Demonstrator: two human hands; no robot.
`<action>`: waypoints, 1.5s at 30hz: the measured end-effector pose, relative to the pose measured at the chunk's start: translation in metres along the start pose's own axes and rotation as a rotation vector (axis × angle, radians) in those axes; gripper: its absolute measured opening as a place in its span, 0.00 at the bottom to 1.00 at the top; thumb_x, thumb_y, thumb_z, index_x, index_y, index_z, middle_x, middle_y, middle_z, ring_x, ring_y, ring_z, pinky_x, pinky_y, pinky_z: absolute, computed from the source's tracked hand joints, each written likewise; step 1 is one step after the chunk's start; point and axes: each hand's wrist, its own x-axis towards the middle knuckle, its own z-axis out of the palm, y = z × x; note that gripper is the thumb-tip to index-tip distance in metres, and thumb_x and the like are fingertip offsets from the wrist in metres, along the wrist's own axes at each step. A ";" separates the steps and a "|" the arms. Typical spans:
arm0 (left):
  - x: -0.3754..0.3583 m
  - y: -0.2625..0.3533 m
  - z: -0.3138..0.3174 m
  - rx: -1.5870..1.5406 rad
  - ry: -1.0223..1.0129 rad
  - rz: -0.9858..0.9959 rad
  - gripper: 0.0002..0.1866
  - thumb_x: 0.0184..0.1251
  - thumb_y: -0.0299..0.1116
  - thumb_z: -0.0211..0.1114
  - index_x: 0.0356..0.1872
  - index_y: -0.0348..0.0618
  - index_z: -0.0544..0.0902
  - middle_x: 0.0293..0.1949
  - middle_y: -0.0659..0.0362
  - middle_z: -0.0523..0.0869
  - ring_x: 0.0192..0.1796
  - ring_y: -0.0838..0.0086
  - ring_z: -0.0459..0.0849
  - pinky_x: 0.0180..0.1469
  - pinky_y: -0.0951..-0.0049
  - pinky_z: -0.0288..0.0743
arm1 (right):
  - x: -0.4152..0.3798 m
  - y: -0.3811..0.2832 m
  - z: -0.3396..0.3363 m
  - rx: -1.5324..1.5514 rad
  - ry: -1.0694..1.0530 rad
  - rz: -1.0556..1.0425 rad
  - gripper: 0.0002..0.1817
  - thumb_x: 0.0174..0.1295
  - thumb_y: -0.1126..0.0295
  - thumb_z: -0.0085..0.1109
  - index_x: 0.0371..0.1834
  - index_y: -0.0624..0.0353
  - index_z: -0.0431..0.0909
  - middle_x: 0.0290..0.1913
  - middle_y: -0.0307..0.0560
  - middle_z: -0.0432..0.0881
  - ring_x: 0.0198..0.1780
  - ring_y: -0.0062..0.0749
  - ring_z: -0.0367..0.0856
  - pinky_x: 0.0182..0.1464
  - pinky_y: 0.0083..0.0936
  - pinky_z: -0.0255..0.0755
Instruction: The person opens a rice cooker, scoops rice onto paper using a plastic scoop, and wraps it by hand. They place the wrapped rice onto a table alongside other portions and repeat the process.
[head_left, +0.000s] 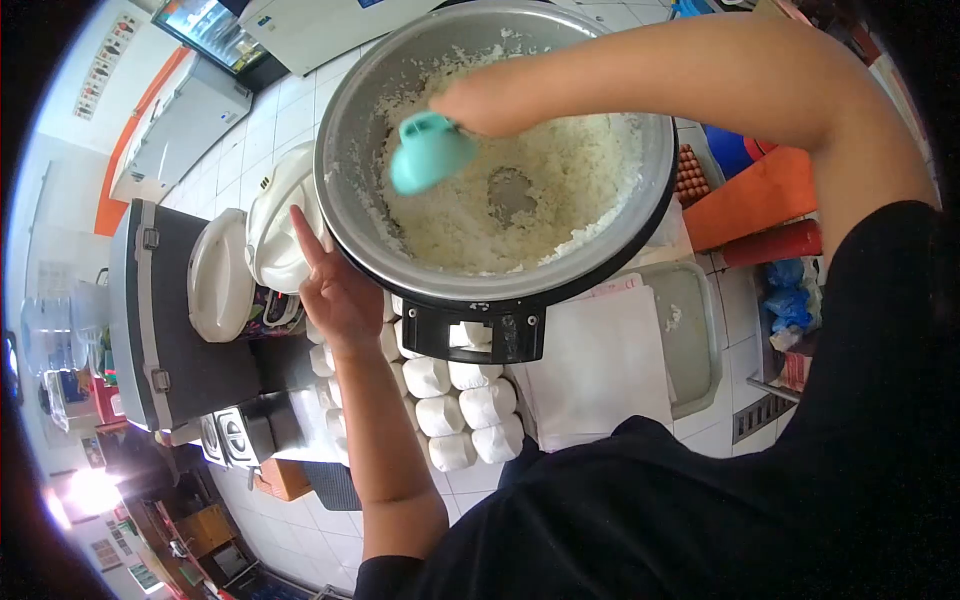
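A large round metal pot (345, 110) full of cooked white rice (580, 190) stands before me, its black base and handle (475, 338) facing my body. My right hand (487, 102) reaches inside, closed on a teal plastic scoop (430, 158) that is blurred by motion above the rice. A bare patch of the pot's bottom (512, 195) shows in the middle of the rice. My left hand (343, 300) lies against the pot's outer left side, index finger stretched out and the other fingers partly curled. Close to that fingertip is a white lid (283, 215).
White wrapped bundles (452, 408) are stacked below the pot. Paper sheets (595, 370) lie beside a grey tray (697, 340) on the right. A big grey cooler box (175, 320) and another white lid (215, 275) stand left. Eggs (690, 178) sit at the right.
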 end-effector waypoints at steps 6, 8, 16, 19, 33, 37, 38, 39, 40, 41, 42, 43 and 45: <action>0.001 -0.005 0.008 0.332 0.073 0.072 0.44 0.59 0.32 0.48 0.76 0.54 0.39 0.71 0.45 0.59 0.69 0.53 0.65 0.70 0.55 0.60 | 0.035 -0.011 0.018 0.119 0.194 0.097 0.07 0.64 0.75 0.48 0.42 0.65 0.71 0.37 0.61 0.81 0.40 0.53 0.82 0.40 0.43 0.74; 0.002 -0.005 0.004 0.285 0.049 0.072 0.44 0.58 0.27 0.48 0.76 0.53 0.39 0.71 0.45 0.57 0.68 0.53 0.66 0.69 0.55 0.60 | 0.039 -0.015 0.027 0.171 0.214 0.080 0.07 0.65 0.74 0.47 0.42 0.65 0.71 0.37 0.61 0.81 0.40 0.54 0.82 0.41 0.43 0.74; 0.003 -0.009 0.004 0.272 0.047 0.089 0.46 0.55 0.26 0.50 0.76 0.57 0.38 0.70 0.44 0.59 0.66 0.53 0.68 0.66 0.56 0.66 | -0.012 -0.044 0.037 0.141 -0.062 0.030 0.10 0.67 0.71 0.43 0.43 0.66 0.73 0.38 0.60 0.82 0.42 0.52 0.82 0.44 0.44 0.75; 0.002 -0.006 0.007 0.236 0.070 0.075 0.47 0.55 0.25 0.49 0.76 0.58 0.38 0.70 0.44 0.59 0.66 0.54 0.69 0.65 0.56 0.67 | -0.039 -0.035 0.017 -0.210 -0.256 -0.201 0.11 0.67 0.70 0.44 0.43 0.64 0.74 0.38 0.59 0.82 0.43 0.53 0.82 0.46 0.45 0.75; -0.004 -0.006 0.023 0.453 0.094 0.063 0.54 0.45 0.33 0.56 0.77 0.59 0.39 0.73 0.50 0.53 0.72 0.55 0.57 0.72 0.59 0.51 | 0.013 -0.044 0.039 0.009 -0.035 -0.081 0.11 0.62 0.71 0.48 0.42 0.64 0.76 0.38 0.58 0.83 0.41 0.54 0.83 0.42 0.45 0.76; -0.005 -0.006 0.024 0.254 0.113 0.046 0.54 0.44 0.26 0.53 0.77 0.59 0.37 0.75 0.51 0.50 0.74 0.58 0.55 0.73 0.60 0.49 | 0.015 -0.044 0.005 -0.213 -0.192 -0.184 0.09 0.58 0.74 0.52 0.40 0.61 0.79 0.38 0.58 0.84 0.41 0.53 0.83 0.41 0.44 0.76; -0.008 -0.006 0.025 0.253 0.110 0.048 0.54 0.44 0.26 0.53 0.77 0.59 0.37 0.75 0.51 0.50 0.74 0.58 0.55 0.73 0.60 0.49 | 0.020 -0.039 -0.002 -0.215 -0.191 -0.183 0.09 0.58 0.74 0.52 0.40 0.61 0.79 0.38 0.58 0.84 0.41 0.53 0.83 0.41 0.44 0.76; -0.012 -0.006 0.025 0.192 0.059 0.063 0.54 0.44 0.26 0.53 0.77 0.58 0.37 0.75 0.51 0.49 0.74 0.59 0.54 0.73 0.61 0.49 | 0.025 -0.032 -0.009 -0.096 -0.109 -0.089 0.09 0.57 0.74 0.53 0.40 0.61 0.79 0.38 0.58 0.84 0.41 0.53 0.83 0.41 0.43 0.76; -0.014 -0.007 0.025 0.130 0.010 0.075 0.54 0.43 0.26 0.53 0.77 0.57 0.37 0.75 0.51 0.49 0.74 0.59 0.53 0.73 0.61 0.49 | 0.028 -0.027 -0.012 0.026 -0.027 0.006 0.09 0.56 0.74 0.55 0.40 0.60 0.79 0.38 0.58 0.84 0.41 0.53 0.83 0.41 0.42 0.76; -0.013 -0.007 0.033 0.390 0.097 0.057 0.55 0.42 0.28 0.54 0.77 0.57 0.36 0.75 0.51 0.48 0.74 0.60 0.53 0.73 0.63 0.47 | 0.022 -0.035 -0.020 0.005 -0.046 -0.031 0.08 0.57 0.75 0.54 0.39 0.61 0.79 0.37 0.58 0.84 0.41 0.54 0.83 0.41 0.42 0.76; -0.014 -0.009 0.031 0.388 0.102 0.050 0.55 0.42 0.28 0.54 0.77 0.57 0.36 0.75 0.51 0.48 0.74 0.60 0.53 0.73 0.63 0.47 | 0.016 -0.041 -0.010 0.010 -0.053 -0.032 0.08 0.57 0.75 0.54 0.39 0.61 0.79 0.37 0.58 0.84 0.41 0.54 0.83 0.41 0.42 0.76; -0.014 -0.010 0.028 0.426 0.102 0.076 0.55 0.43 0.31 0.56 0.76 0.57 0.36 0.74 0.50 0.51 0.72 0.59 0.57 0.72 0.62 0.50 | 0.001 -0.047 0.002 0.226 -0.097 0.077 0.08 0.56 0.75 0.54 0.39 0.61 0.78 0.36 0.58 0.83 0.41 0.53 0.83 0.40 0.42 0.76; -0.012 -0.011 0.021 0.462 0.071 0.121 0.56 0.44 0.33 0.57 0.76 0.58 0.36 0.73 0.50 0.54 0.70 0.59 0.61 0.71 0.61 0.54 | -0.028 -0.045 0.025 0.342 -0.118 0.114 0.08 0.57 0.75 0.53 0.39 0.62 0.77 0.35 0.58 0.83 0.40 0.53 0.83 0.40 0.43 0.76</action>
